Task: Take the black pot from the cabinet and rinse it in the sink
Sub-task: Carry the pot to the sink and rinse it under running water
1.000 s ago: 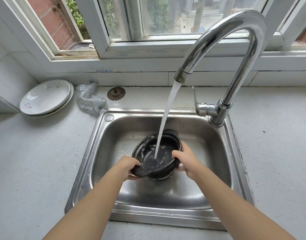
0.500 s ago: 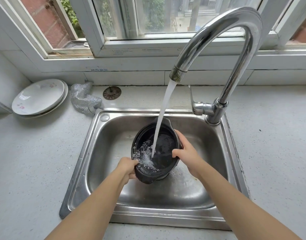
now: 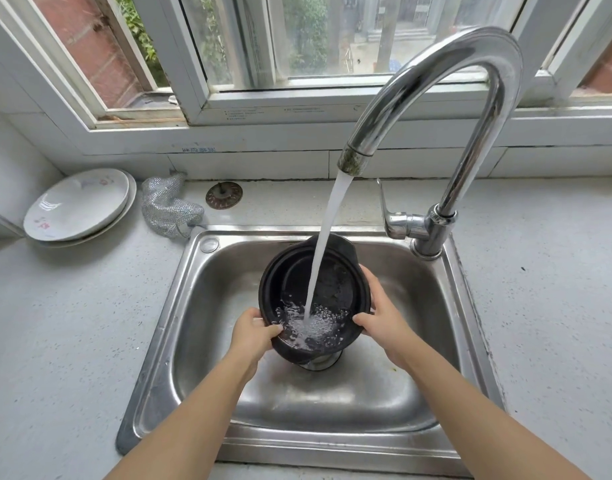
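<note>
Water point(image 3: 327, 237) from the tap point(image 3: 436, 81) pours into a black pot point(image 3: 335, 282) held tilted above the sink point(image 3: 180, 306), pooling at its near wall; the left hand point(image 3: 252, 336) grips the pot's near-left rim, the right hand point(image 3: 380, 313) clasps its right rim. Plates point(image 3: 79, 206) sit on the counter at left

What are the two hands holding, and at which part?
Both hold the black pot by its rim: the left hand on the near-left edge, the right hand on the right edge, tilted under the water in the sink.
</note>
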A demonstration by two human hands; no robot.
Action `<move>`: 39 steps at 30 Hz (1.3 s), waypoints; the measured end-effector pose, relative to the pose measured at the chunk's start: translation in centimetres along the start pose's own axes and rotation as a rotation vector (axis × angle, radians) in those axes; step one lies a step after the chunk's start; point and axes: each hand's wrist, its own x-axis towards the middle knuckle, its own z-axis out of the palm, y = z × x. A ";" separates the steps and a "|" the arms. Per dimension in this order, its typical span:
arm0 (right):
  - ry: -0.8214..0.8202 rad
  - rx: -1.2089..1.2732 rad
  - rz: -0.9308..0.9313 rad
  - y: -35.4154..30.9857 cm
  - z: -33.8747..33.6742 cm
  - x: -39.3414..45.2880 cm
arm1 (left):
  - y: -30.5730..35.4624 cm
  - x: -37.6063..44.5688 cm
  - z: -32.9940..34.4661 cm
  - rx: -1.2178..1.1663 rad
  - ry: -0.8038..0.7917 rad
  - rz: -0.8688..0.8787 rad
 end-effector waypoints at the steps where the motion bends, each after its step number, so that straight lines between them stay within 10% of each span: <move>1: -0.002 0.005 0.004 0.1 0.0 0.0 | 0.1 0.0 -0.1 0.003 0.008 0.008; 39: -0.094 0.121 0.473 1.9 -0.8 0.6 | 2.0 0.1 -1.7 0.529 -0.104 0.199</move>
